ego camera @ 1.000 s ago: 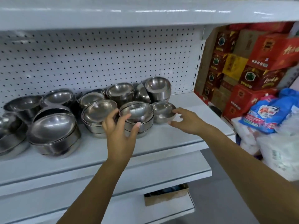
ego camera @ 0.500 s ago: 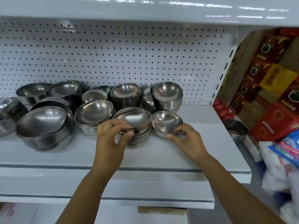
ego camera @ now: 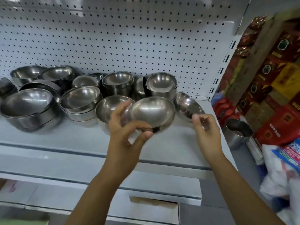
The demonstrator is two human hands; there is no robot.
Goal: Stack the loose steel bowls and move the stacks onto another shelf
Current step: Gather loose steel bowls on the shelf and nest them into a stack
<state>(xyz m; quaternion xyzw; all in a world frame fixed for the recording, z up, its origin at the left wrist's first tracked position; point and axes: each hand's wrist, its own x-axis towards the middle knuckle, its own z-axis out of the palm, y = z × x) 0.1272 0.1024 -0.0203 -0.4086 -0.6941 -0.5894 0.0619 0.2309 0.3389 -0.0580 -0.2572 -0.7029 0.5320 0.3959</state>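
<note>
Steel bowl (ego camera: 152, 114) is lifted off the white shelf (ego camera: 68, 143), tilted so its open side faces the camera. Left hand (ego camera: 128, 132) grips it: thumb hooked under the lower rim, fingers spread up behind the left edge, wrist bent back, forearm coming up from bottom centre.

Right hand (ego camera: 206, 130) pinches the near rim of a smaller steel bowl (ego camera: 188, 106) between thumb and fingertips. That bowl is tipped steeply on edge at the right end of the shelf; motion blur there, so I can't tell whether it still touches the shelf. Right forearm runs in from the lower right.

Just behind the left hand's fingers, another bowl (ego camera: 108, 108) sits on the shelf, partly hidden by the lifted bowl.

More bowls, loose and nested, fill the shelf to the left and back:
- large stack (ego camera: 27, 108) at far left
- mid stack (ego camera: 81, 101) beside it
- back-row stacks (ego camera: 118, 82) and (ego camera: 162, 85) against the pegboard (ego camera: 129, 38)

Right of the shelf end: a steel cup (ego camera: 237, 133), upright, with red cartons (ego camera: 276, 78) stacked behind it.
</note>
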